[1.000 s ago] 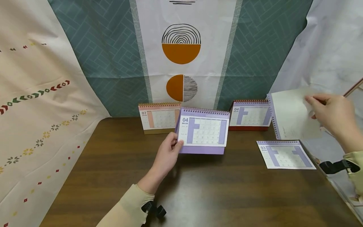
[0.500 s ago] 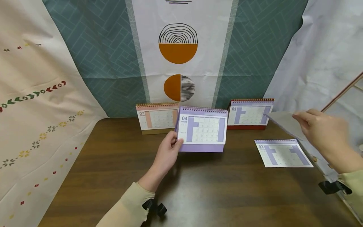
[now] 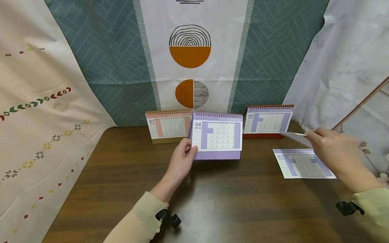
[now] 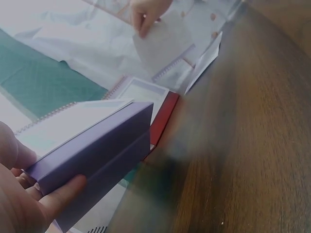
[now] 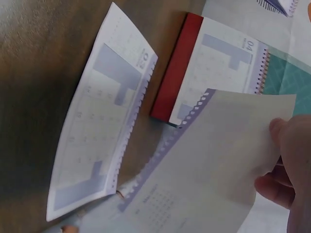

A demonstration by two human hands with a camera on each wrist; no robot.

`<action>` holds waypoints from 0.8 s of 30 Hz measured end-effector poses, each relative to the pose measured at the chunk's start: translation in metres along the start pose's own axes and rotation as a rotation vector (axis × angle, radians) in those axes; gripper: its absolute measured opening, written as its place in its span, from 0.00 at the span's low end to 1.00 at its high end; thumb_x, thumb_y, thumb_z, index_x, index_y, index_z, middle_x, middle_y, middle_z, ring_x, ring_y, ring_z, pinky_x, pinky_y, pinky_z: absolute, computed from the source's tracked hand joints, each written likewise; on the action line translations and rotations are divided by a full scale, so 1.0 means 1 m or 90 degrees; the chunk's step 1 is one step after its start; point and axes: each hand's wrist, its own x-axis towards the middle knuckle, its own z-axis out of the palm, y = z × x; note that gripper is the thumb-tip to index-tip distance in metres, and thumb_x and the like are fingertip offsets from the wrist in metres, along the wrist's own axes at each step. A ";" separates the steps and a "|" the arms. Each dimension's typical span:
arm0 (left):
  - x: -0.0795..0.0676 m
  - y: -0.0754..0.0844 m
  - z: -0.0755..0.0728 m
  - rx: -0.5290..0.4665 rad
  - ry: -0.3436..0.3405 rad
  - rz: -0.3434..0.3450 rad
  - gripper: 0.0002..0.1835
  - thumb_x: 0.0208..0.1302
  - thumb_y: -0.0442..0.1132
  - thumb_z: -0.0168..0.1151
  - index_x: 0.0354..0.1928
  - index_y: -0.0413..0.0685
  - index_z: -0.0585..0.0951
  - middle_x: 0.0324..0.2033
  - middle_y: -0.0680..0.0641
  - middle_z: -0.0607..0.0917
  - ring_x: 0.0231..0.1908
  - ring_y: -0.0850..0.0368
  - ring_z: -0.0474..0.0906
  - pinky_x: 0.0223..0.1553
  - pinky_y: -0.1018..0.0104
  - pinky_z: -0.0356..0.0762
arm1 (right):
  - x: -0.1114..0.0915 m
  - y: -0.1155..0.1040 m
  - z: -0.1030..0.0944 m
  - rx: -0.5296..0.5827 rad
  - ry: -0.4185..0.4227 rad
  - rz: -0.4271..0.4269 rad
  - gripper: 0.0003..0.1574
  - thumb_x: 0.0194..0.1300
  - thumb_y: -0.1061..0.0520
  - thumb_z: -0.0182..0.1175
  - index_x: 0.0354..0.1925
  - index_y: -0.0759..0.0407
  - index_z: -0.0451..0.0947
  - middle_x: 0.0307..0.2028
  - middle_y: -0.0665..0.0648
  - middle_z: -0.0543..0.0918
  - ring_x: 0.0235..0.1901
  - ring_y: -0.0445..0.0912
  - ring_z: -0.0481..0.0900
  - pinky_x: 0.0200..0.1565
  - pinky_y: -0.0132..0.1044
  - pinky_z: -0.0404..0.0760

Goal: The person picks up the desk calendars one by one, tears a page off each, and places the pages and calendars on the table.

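My left hand (image 3: 177, 163) grips the lower left corner of a purple desk calendar (image 3: 217, 135), with the thumb on its front and its 04 page facing me. In the left wrist view the calendar's purple base (image 4: 97, 145) lies between thumb and fingers. At the right, my right hand (image 3: 337, 155) pinches a loose calendar page (image 5: 214, 155) by the edge opposite its punched holes. Its pale, mostly blank side shows in the right wrist view. Seen from the head, this page is nearly edge-on, just behind another loose page (image 3: 307, 164) marked 03 that lies on the table.
Behind the held calendar, a peach desk calendar (image 3: 170, 128) showing 07 stands at the back, partly covered. A red-based calendar (image 3: 267, 121) showing 04 stands at the back right. Patterned cloths (image 3: 121, 67) hang around the brown wooden table (image 3: 121, 189).
My right hand has come down and left with the loose page, which has tilted from broadside to nearly edge-on. The purple calendar in my left hand has risen slightly.
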 end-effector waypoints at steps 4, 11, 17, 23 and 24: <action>0.002 0.001 0.002 -0.005 0.002 0.004 0.02 0.83 0.31 0.62 0.48 0.40 0.78 0.31 0.45 0.82 0.32 0.54 0.75 0.33 0.65 0.69 | -0.009 -0.003 0.007 0.021 -0.035 0.000 0.12 0.74 0.61 0.56 0.42 0.57 0.86 0.27 0.58 0.82 0.12 0.57 0.69 0.12 0.47 0.58; 0.004 0.003 0.006 -0.015 0.001 -0.007 0.03 0.83 0.31 0.61 0.51 0.38 0.78 0.37 0.41 0.87 0.36 0.52 0.79 0.36 0.65 0.73 | -0.028 -0.010 0.016 0.070 -0.123 0.035 0.43 0.90 0.33 0.40 0.39 0.57 0.92 0.28 0.53 0.86 0.13 0.51 0.73 0.12 0.45 0.60; 0.005 0.005 0.008 -0.009 0.001 -0.012 0.04 0.83 0.31 0.61 0.52 0.37 0.79 0.40 0.40 0.88 0.37 0.52 0.80 0.38 0.64 0.74 | -0.038 -0.017 0.015 0.099 -0.306 0.059 0.19 0.79 0.41 0.68 0.32 0.48 0.89 0.24 0.40 0.75 0.19 0.39 0.71 0.19 0.46 0.69; 0.006 0.005 0.010 -0.014 -0.011 -0.022 0.04 0.83 0.32 0.61 0.53 0.39 0.78 0.39 0.42 0.87 0.35 0.53 0.77 0.34 0.65 0.70 | -0.048 -0.027 0.019 0.158 -0.405 0.069 0.06 0.63 0.51 0.80 0.38 0.47 0.93 0.30 0.39 0.81 0.25 0.35 0.76 0.24 0.44 0.75; 0.006 0.005 0.011 -0.015 -0.013 -0.023 0.04 0.83 0.32 0.61 0.52 0.39 0.78 0.39 0.42 0.87 0.34 0.53 0.76 0.33 0.65 0.69 | -0.050 -0.028 0.020 0.163 -0.413 0.072 0.07 0.64 0.49 0.81 0.39 0.47 0.93 0.31 0.40 0.82 0.25 0.35 0.76 0.24 0.44 0.75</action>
